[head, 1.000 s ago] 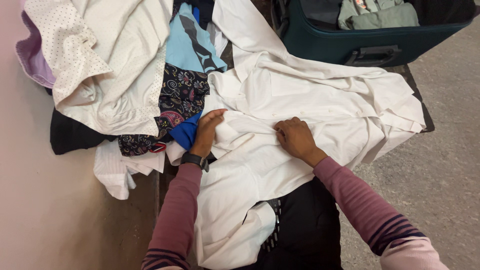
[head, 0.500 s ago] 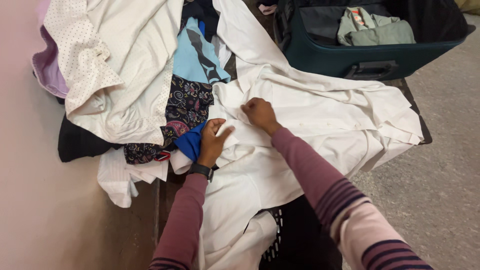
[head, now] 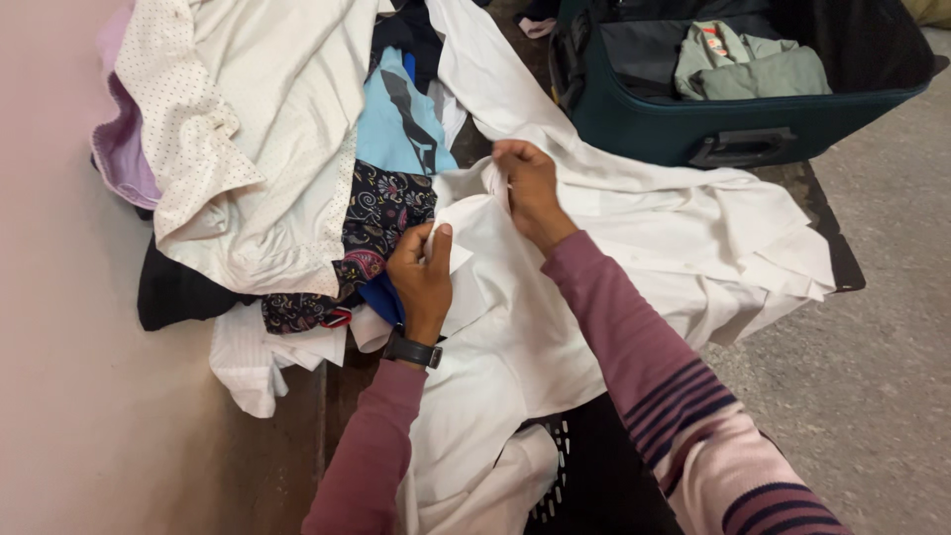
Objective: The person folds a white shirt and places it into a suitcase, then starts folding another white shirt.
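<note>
Head camera view, looking down: both hands grip a white shirt [head: 634,248] spread over a dark low surface [head: 842,267] in the middle of the frame. Left hand [head: 421,272], with a black wristwatch [head: 413,351] at the wrist, has thumb and fingers closed on a fold of the white fabric near the shirt's left edge. Right hand [head: 525,188] is raised just above and to the right of the left hand; its fingers are pinched together on a bunched ridge of the same shirt, lifting the cloth into a peak. The two hands are near each other, with a short span of shirt fabric between them. Both arms wear mauve sleeves with dark stripes. The lower part of the shirt hangs down over a black perforated basket [head: 584,476] at the bottom of the frame. Left of the shirt lies a clothes pile: a white dotted shirt [head: 238,149] on top, a light blue garment [head: 396,124] beside it, and a dark paisley-patterned garment [head: 381,213] touching the left hand's side. Beyond the shirt, at top right, an open dark green suitcase [head: 693,129] holds a folded grey-green garment [head: 753,64]. Bare grey floor [head: 882,396] lies to the right.
</note>
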